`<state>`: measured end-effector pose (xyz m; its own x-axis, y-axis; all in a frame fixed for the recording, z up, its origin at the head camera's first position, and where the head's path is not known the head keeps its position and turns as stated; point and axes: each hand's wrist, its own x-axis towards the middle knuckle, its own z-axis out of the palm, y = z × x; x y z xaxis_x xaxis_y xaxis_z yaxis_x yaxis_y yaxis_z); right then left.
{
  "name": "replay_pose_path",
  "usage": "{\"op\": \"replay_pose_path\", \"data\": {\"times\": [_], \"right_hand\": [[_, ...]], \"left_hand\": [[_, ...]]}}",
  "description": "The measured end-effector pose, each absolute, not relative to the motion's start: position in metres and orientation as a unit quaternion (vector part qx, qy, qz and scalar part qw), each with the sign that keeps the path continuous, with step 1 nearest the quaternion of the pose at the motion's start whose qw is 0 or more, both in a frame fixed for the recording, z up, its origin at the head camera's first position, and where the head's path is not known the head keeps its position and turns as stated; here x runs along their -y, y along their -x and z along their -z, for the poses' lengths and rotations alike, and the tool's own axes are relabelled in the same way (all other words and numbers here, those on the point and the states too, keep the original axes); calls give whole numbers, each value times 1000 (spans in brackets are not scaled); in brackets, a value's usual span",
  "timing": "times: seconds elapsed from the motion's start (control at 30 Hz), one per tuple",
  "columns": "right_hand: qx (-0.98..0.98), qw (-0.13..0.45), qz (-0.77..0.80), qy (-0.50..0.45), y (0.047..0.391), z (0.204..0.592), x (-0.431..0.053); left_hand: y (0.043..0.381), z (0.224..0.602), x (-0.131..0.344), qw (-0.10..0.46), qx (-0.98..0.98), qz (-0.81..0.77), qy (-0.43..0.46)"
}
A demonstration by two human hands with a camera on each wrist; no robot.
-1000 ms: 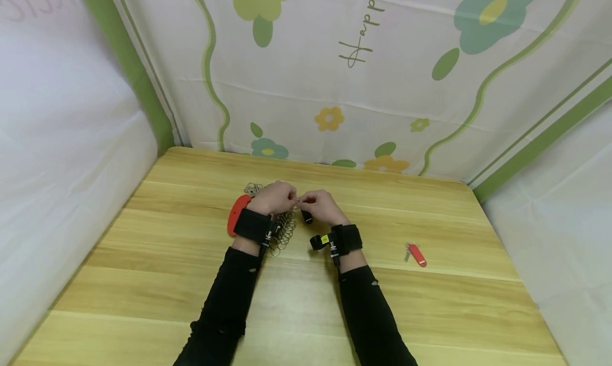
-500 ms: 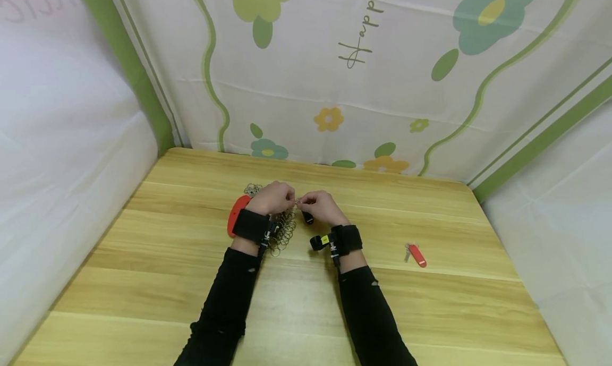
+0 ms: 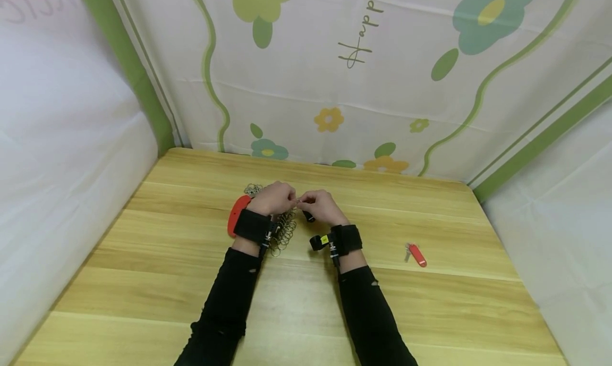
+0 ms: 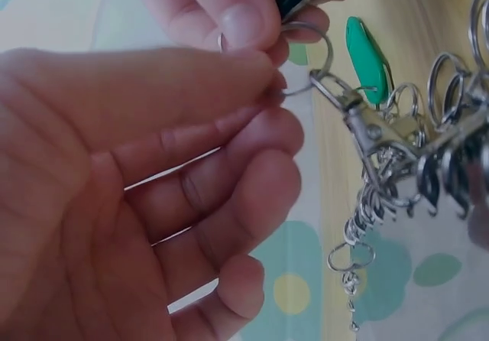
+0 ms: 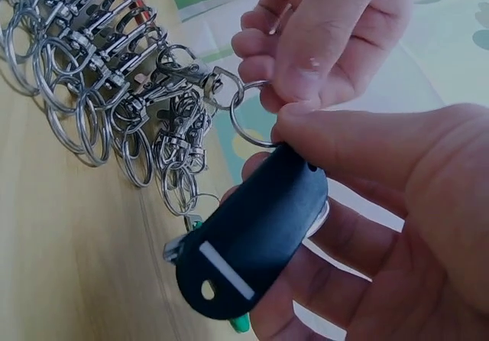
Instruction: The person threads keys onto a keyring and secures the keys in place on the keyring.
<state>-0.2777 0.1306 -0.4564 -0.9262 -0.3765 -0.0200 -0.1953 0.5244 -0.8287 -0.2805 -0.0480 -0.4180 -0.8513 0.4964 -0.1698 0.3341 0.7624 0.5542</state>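
The split ring (image 5: 235, 123) sits in the gap between the two hands, and both have hold of it: the left hand (image 3: 274, 197) pinches one side of it between thumb and forefinger, its other fingers loosely bent and bearing nothing, while the right hand (image 3: 324, 207) pinches at the spot where the ring meets the top end of the black key tag (image 5: 248, 226). The tag is on the right hand's side, so that is the nearer hand to it; its long axis runs away from the pinch and back toward the wearer, the right fingers curled behind it. What seems to matter most is the line-up of the tag's top end with the ring's wire, and that join is hidden under the right thumb, so whether the tag is threaded on cannot be told. On the far side of the ring from the tag, a swivel clasp (image 5: 216, 82) appears linked to it and leads off leftward to a row of similar clasps and rings (image 3: 283, 233) beside the left wrist, next to a red holder (image 3: 236, 217). A green key tag (image 4: 367, 58) hangs near that clasp. Well apart, to the right on the wooden table (image 3: 296, 313), lies a red key tag (image 3: 417, 255) with a key (image 3: 407, 253)
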Motion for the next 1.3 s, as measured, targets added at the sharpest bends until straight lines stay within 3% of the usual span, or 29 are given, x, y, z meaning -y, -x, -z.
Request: {"op": "replay_pose_path", "data": {"times": [0.67,1.3], "right_hand": [[-861,109,466,172,277,454,-131],[-855,112,473,184,278,458,-131]], "left_hand": [[281,418,50,146,-929,-236,-246],[279,415,49,184,-922,-247,-236]]}}
